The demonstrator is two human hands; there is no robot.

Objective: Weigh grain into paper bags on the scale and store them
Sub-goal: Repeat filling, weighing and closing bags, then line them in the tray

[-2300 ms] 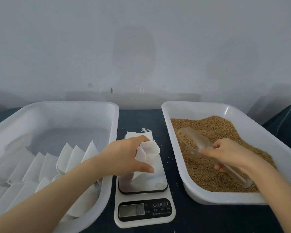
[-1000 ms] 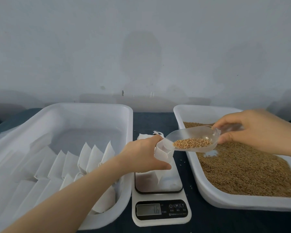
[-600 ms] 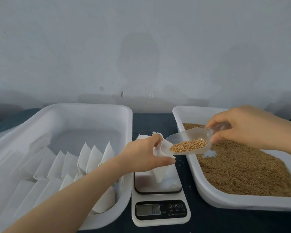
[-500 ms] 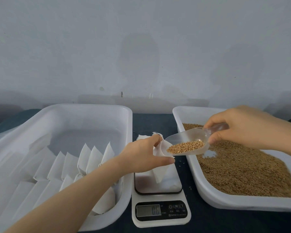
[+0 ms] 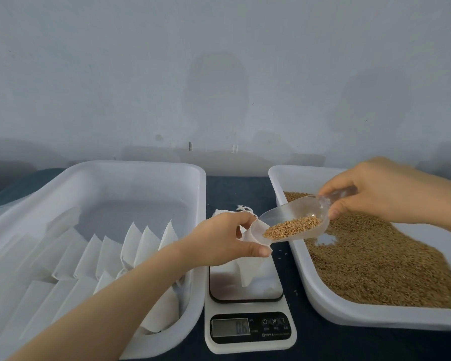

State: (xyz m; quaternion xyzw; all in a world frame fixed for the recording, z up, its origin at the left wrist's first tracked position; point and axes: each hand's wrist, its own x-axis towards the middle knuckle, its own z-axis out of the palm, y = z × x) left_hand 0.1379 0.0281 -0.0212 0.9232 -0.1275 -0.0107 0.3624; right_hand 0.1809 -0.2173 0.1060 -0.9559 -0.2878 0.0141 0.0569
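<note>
Gripped by the right hand (image 5: 383, 194), the clear plastic scoop (image 5: 307, 212) of brown grain (image 5: 292, 227) is now brought to the white paper bag (image 5: 248, 269), pinched open on the white digital scale (image 5: 248, 306) by the left hand (image 5: 219, 241); pouring is judged imminent.

- A dark tabletop (image 5: 233, 190) is carrying a left tub (image 5: 146, 178) and a right tub (image 5: 375, 316), set well apart.
- A scale (image 5: 249, 327) is sitting between them.
- Loose grains (image 5: 281, 254) are lying just beside the scale.

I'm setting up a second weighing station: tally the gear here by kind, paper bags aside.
White plastic tubs: 2 (bag tub, grain tub)
Digital scale: 1
Clear scoop: 1
Total: 4
</note>
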